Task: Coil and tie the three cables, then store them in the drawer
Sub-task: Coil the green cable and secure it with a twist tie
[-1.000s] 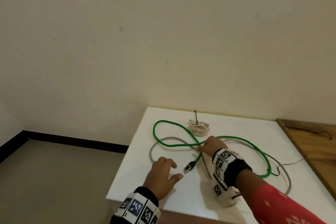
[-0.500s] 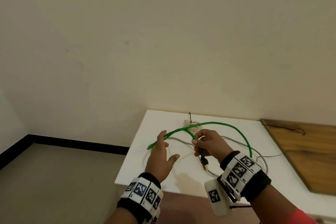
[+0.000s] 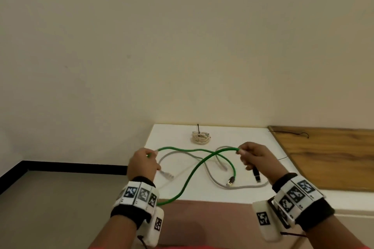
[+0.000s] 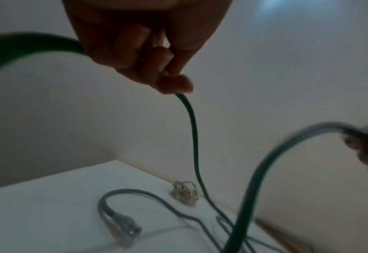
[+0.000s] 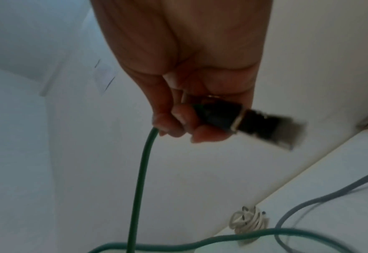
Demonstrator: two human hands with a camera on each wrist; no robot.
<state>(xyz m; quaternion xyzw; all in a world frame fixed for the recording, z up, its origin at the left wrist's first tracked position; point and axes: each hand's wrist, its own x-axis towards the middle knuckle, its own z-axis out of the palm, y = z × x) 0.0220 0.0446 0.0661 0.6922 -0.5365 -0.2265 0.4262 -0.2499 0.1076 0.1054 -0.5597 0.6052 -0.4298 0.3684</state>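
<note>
The left hand [image 3: 142,164], wearing a wrist band of black-and-white markers, is raised above the left part of the white rectangular table [image 3: 253,137]. Its thumb and fingers are curled and pinch the thin green network cable [image 3: 194,170]; in the left wrist view the cable leaves the fingertips [image 4: 174,85] and drops toward the table, and a blurred, dark stretch of it also passes behind the hand, so where that part runs is hard to make out. Below the left hand, a loop of the green cable hangs past the table's near edge and is partly hidden behind the wrist band.

On the table lies the loose grey cable with clear plastic plugs [image 3: 204,164], uncoiled, crossing under the green one. Further back, near the wall, sits the small coiled cream-white cable [image 3: 201,137], already bundled, with a thin black tie sticking up from it. One dark plug of the green cable [image 3: 231,180] rests on the table between the hands.

The right hand [image 3: 255,156] is closed around the green cable near its other end; the black and metal plug [image 5: 263,125] sticks out beside the curled fingers, blurred in the right wrist view.

At far right is a brown wooden surface [image 3: 327,159], cut off by the frame, with a thin dark wire on it. No drawer can be made out.
</note>
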